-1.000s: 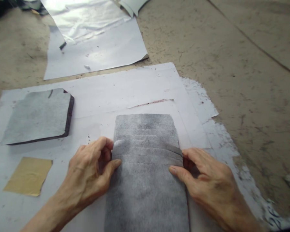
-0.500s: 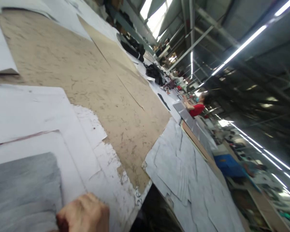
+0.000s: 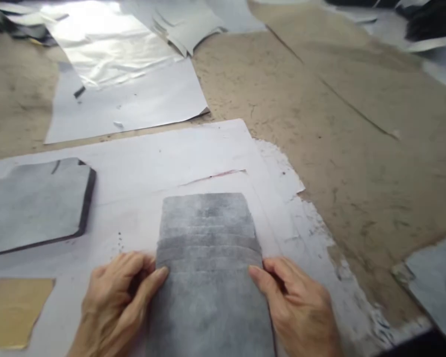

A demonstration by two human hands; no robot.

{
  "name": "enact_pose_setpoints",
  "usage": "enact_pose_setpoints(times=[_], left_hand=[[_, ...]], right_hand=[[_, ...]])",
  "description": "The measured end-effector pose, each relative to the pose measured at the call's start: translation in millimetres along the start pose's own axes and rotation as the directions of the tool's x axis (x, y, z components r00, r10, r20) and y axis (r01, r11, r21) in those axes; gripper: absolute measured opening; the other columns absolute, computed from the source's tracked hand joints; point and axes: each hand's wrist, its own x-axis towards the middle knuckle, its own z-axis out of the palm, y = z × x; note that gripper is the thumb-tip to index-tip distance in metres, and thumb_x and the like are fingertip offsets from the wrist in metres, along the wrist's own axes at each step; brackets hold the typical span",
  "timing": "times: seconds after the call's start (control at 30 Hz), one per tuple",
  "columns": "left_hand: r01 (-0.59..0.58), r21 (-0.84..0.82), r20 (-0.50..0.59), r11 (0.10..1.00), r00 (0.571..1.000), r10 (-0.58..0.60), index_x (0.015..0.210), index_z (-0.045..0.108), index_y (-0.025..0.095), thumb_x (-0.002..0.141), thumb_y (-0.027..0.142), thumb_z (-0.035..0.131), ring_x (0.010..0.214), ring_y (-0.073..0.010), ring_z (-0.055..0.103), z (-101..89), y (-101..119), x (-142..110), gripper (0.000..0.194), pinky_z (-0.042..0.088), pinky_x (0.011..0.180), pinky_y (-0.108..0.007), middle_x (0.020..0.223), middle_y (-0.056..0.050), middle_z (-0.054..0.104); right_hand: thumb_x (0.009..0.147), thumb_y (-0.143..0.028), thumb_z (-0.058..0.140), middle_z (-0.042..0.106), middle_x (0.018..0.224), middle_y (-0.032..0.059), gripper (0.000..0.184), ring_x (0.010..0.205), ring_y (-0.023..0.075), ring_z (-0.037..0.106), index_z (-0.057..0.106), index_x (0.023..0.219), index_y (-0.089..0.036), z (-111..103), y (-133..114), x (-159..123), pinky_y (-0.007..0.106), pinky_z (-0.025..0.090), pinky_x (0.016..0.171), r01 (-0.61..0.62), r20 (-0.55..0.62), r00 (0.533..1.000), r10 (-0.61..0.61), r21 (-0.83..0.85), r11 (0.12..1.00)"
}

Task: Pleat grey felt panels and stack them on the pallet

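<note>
A stack of grey, felt-like sheets point(image 3: 208, 307) lies in front of me, its upper edges stepped in several thin layers. My left hand point(image 3: 121, 297) pinches the left side of the stack, thumb on top and fingers curled at the edge. On the opposite side my right hand point(image 3: 295, 302) grips the right edge in the same way, level with the stepped layers. Left of my hands rests a second, thicker grey stack point(image 3: 33, 203) with dark sides and a notched corner. Below that is a tan square piece point(image 3: 18, 312). The near end of the held stack runs out of the picture.
White paper sheets point(image 3: 193, 148) with torn right edges lie under the stacks on a scuffed brown tabletop point(image 3: 357, 173). Farther back are another white sheet point(image 3: 134, 111), shiny clear film point(image 3: 107, 44) and curled pale scraps point(image 3: 193, 29). Grey sheets point(image 3: 438, 282) show at the far right.
My view swung right toward the workshop, then returned to the table. Both hands hold the stack at about the same place as before, with the layers still stepped.
</note>
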Motion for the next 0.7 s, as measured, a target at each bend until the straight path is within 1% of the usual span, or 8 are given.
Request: enact_pose_setpoints(times=[0.1, 0.23, 0.4, 0.5, 0.6, 0.7], left_hand=[[0.021, 0.006, 0.061, 1.0, 0.998, -0.022, 0.062, 0.051, 0.022, 0.079, 0.048, 0.051, 0.06, -0.0146, 0.049, -1.2, 8.7, 4.2, 0.031, 0.033, 0.067, -0.033, 0.059, 0.004, 0.051], [0.007, -0.007, 0.08, 1.0, 0.997, -0.006, 0.062, 0.049, 0.022, 0.08, 0.044, 0.05, 0.061, -0.015, 0.048, -0.9, 13.6, 5.3, 0.029, 0.032, 0.068, -0.035, 0.06, 0.004, 0.05], [0.036, -0.086, 0.138, 0.996, 0.99, -0.024, 0.059, 0.047, 0.021, 0.08, 0.043, 0.051, 0.059, -0.0148, 0.046, -5.9, 12.8, 5.6, 0.03, 0.03, 0.063, -0.033, 0.058, 0.004, 0.047], [0.064, -0.147, 0.167, 0.987, 0.985, -0.039, 0.058, 0.046, 0.021, 0.079, 0.044, 0.052, 0.059, -0.0143, 0.045, -9.6, 11.0, 5.4, 0.032, 0.029, 0.06, -0.032, 0.057, 0.004, 0.046], [0.073, -0.186, 0.207, 0.98, 0.978, -0.033, 0.058, 0.044, 0.021, 0.08, 0.043, 0.052, 0.059, -0.0136, 0.043, -12.4, 9.9, 4.3, 0.032, 0.029, 0.062, -0.032, 0.057, 0.005, 0.044], [0.052, -0.184, 0.211, 0.982, 0.977, -0.012, 0.059, 0.042, 0.021, 0.082, 0.039, 0.051, 0.061, -0.0136, 0.042, -11.7, 10.2, 2.5, 0.031, 0.028, 0.066, -0.033, 0.059, 0.005, 0.043]], right_hand=[[0.087, -0.03, 0.047, 0.052, 0.053, -0.0034, 0.029, 0.049, 0.0085, 0.053, 0.051, 0.06, -0.019, -3.1, -3.2, 0.6, 0.018, 0.037, 0.045, -0.005, 0.011, 1.0, 0.006, -0.031, 1.0], [0.086, -0.029, 0.047, 0.052, 0.052, -0.0035, 0.029, 0.048, 0.0089, 0.053, 0.05, 0.059, -0.02, -4.6, -5.3, 0.6, 0.018, 0.037, 0.044, -0.002, 0.036, 0.999, 0.004, -0.047, 0.999], [0.085, -0.029, 0.048, 0.054, 0.054, -0.0035, 0.026, 0.047, 0.0094, 0.053, 0.052, 0.061, -0.02, -5.0, -5.7, 1.5, 0.019, 0.039, 0.045, -0.018, 0.052, 0.998, 0.02, -0.034, 0.999], [0.086, -0.031, 0.047, 0.055, 0.054, -0.0033, 0.027, 0.047, 0.0096, 0.053, 0.052, 0.061, -0.02, -6.2, -5.1, 2.3, 0.02, 0.039, 0.045, -0.007, 0.054, 0.998, 0.011, -0.059, 0.998], [0.087, -0.033, 0.045, 0.055, 0.055, -0.0029, 0.03, 0.048, 0.0096, 0.054, 0.052, 0.062, -0.02, -7.8, -3.7, 3.1, 0.02, 0.038, 0.046, 0.019, 0.069, 0.998, -0.013, -0.095, 0.995], [0.089, -0.035, 0.043, 0.054, 0.054, -0.0029, 0.031, 0.048, 0.0095, 0.054, 0.052, 0.063, -0.02, -7.8, -1.9, 2.7, 0.02, 0.038, 0.046, 0.052, 0.076, 0.996, -0.042, -0.126, 0.991]])
